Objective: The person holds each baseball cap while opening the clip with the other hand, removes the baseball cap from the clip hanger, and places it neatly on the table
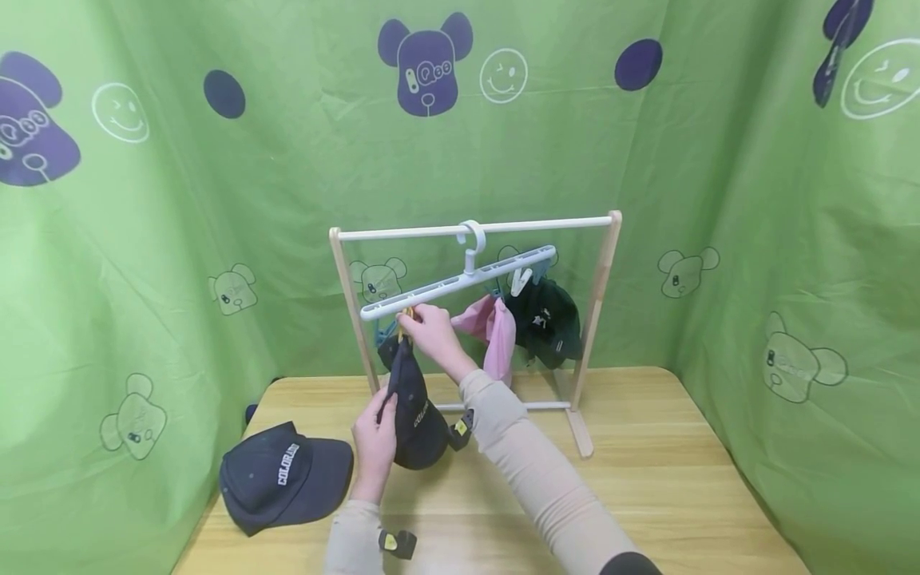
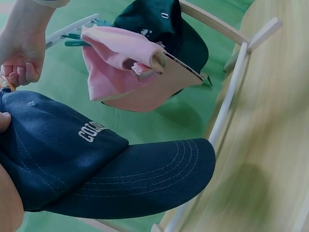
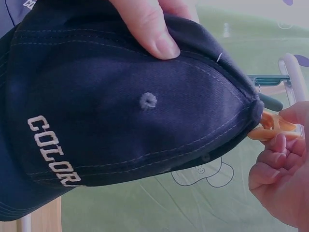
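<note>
A navy baseball cap with white lettering hangs brim down below the left end of a pale clip hanger. My left hand grips the cap's side, thumb on the outer cloth. Up at the crown's top, my right hand pinches an orange clothespin between thumb and fingers. In the right wrist view the clothespin's front end meets the cap's top button; whether its jaws hold the cloth cannot be told. A teal clip is just beside it.
The hanger hooks over a white-barred wooden rack. A pink cap and a dark green cap hang toward its right end, near a white clip. Another navy cap lies on the wooden table at left.
</note>
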A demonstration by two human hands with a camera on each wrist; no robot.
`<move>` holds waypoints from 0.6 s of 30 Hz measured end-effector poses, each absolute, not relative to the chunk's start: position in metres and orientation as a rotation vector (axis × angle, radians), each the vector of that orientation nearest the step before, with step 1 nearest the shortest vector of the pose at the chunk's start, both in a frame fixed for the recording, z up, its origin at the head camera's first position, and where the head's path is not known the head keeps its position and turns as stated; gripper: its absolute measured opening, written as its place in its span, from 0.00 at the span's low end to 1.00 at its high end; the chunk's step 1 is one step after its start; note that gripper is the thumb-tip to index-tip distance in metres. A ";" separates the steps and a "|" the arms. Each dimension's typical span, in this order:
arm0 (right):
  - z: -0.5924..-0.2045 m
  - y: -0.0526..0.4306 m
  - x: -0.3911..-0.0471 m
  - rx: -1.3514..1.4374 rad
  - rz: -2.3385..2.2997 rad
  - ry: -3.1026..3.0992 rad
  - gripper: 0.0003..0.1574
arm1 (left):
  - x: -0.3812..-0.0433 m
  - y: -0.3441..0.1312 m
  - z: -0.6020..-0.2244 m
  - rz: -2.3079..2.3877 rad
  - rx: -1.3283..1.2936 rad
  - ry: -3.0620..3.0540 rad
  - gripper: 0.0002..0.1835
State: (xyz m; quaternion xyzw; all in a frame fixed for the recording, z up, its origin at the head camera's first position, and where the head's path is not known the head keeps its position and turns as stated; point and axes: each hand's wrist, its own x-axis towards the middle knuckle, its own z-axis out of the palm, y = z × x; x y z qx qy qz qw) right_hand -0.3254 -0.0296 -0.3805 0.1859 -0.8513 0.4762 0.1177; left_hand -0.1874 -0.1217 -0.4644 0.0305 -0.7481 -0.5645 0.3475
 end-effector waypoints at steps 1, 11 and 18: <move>-0.381 -0.029 -0.326 0.543 1.394 -2.490 0.16 | -0.187 -0.121 -0.465 -1.463 0.085 -1.941 0.11; -0.382 -0.029 -0.326 0.560 1.428 -2.484 0.15 | -0.189 -0.123 -0.469 -1.460 0.116 -1.944 0.12; -0.383 -0.029 -0.326 0.563 1.382 -2.502 0.15 | -0.187 -0.125 -0.467 -1.451 0.132 -1.944 0.12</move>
